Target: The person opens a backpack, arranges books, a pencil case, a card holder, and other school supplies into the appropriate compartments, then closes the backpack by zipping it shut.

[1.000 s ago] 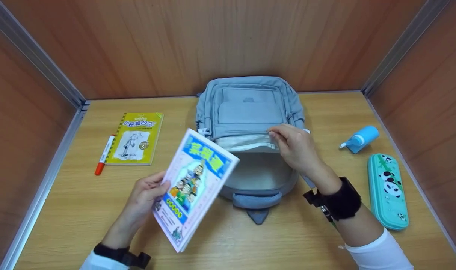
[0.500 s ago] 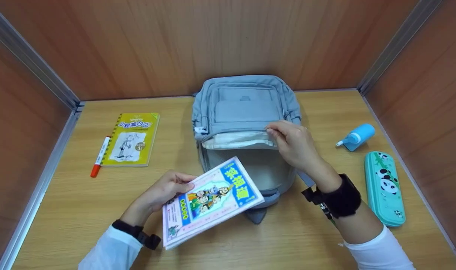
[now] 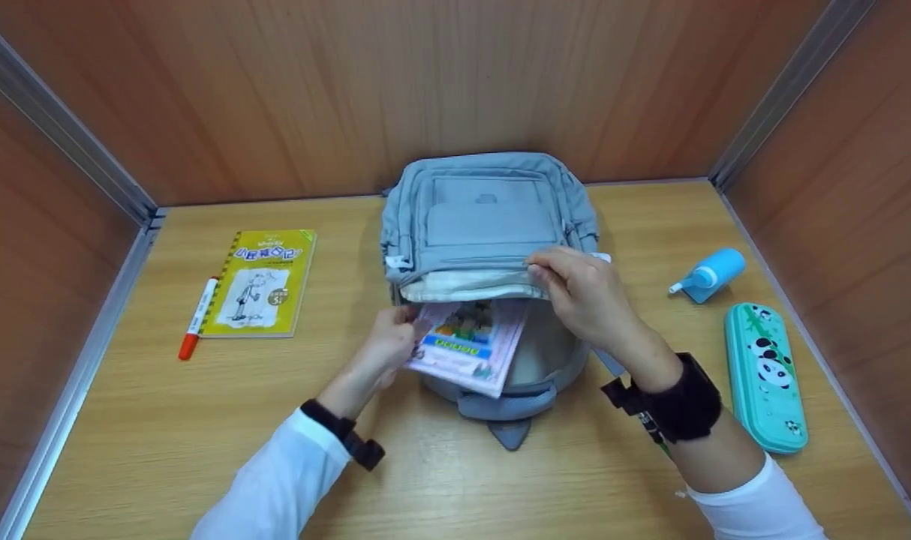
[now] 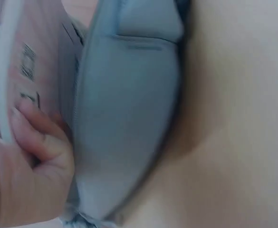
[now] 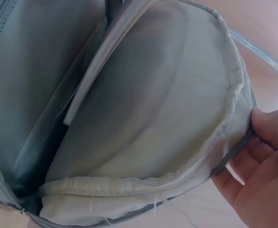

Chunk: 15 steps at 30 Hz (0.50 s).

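A blue-grey backpack (image 3: 493,214) lies on the table with its main compartment open towards me. My left hand (image 3: 392,341) grips a pink-bordered book (image 3: 463,352) by its left edge. The book's far end is under the raised flap, inside the opening; its near end sticks out above the carry handle. In the left wrist view, my thumb and fingers (image 4: 41,135) hold the book beside the bag's side. My right hand (image 3: 587,292) pinches the flap's zipped edge and holds it up. The right wrist view shows the pale lining (image 5: 143,104) and the book's edge (image 5: 103,61) within.
To the left lie a yellow book (image 3: 259,283) and a red-capped marker (image 3: 199,319) along its edge. On the right are a small blue bottle (image 3: 709,274) and a turquoise panda pencil case (image 3: 766,377). Wooden panels (image 3: 440,90) enclose the table's back and sides.
My left hand has carried the pink-bordered book up and right, turning it, and its far end has entered the backpack. My right hand keeps holding the flap up.
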### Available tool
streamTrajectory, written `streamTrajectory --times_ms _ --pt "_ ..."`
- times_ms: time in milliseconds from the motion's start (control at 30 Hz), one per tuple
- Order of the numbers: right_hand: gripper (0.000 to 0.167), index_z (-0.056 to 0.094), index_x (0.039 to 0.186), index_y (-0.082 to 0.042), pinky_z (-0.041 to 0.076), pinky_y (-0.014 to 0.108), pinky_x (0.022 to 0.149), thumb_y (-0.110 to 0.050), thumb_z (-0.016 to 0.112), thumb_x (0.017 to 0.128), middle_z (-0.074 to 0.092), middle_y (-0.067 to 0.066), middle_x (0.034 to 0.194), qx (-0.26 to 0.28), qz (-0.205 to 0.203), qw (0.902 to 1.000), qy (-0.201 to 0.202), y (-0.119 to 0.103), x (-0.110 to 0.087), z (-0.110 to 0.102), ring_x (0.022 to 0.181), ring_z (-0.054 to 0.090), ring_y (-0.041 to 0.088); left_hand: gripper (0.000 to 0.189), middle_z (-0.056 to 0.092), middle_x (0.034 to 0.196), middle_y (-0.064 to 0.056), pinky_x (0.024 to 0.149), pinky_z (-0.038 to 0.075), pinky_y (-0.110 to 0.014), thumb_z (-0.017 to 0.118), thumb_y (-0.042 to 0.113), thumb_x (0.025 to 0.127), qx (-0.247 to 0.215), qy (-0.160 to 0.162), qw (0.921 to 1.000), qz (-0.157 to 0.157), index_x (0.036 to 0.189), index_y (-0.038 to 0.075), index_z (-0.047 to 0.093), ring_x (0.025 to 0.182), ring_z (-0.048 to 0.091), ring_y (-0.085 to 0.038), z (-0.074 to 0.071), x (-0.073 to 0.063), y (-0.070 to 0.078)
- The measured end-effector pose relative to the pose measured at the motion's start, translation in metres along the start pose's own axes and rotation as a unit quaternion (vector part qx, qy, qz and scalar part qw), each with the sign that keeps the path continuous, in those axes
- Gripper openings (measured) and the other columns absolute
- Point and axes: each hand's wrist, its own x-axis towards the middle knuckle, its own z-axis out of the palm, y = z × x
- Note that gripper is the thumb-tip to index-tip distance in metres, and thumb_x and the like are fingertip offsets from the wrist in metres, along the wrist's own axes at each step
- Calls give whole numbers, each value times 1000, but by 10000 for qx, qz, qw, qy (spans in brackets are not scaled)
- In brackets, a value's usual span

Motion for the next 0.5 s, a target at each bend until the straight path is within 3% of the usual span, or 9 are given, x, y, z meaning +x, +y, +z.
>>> streamTrajectory --times_ms 67,133,267,333,433,500 --pt "10 75 105 3 60 40 75 0 67 100 75 14 99 -13 -63 10000 2 -1 -1 0 88 72 25 49 60 135 -20 102 50 -37 46 -6 99 -337 44 9989 338 148 -7 47 116 59 -29 8 6 2" --pt "10 75 105 3 60 39 75 0 67 100 75 14 99 -43 -125 9999 -24 -2 -2 0 88 72 25 53 59 132 -15 102 46 -33 47 -13 90 -797 83 9947 646 142 -6 50 115 56 -27 16 13 2" --pt "10 75 106 2 60 38 76 -1 66 101 75 13 100 -44 -162 9997 -167 -4 -4 1 88 72 24 49 59 109 -6 78 44 -25 48 -21 79 -1598 233 9822 961 125 -4 57 92 53 -20 28 27 -2" --pt "10 75 106 2 60 37 75 -1 66 101 75 12 99 5 -162 9996 -249 -4 -5 1 88 72 23 47 60 106 -4 77 44 -22 52 -20 79 -1758 388 9789 970 122 -4 59 90 53 -17 32 33 -3" --pt "10 75 105 2 60 37 74 0 66 101 75 11 98 69 -182 9993 -325 -4 -7 1 86 71 21 46 60 119 -6 94 45 -23 59 -14 84 -1658 542 9816 779 129 -2 58 106 55 -19 35 41 -3" --pt "10 75 105 2 60 36 72 1 66 101 75 10 98 124 -184 9990 -379 -4 -8 1 84 70 19 46 56 135 -8 110 39 -27 63 -5 93 -1421 618 9864 556 137 1 54 124 51 -22 36 45 -2"
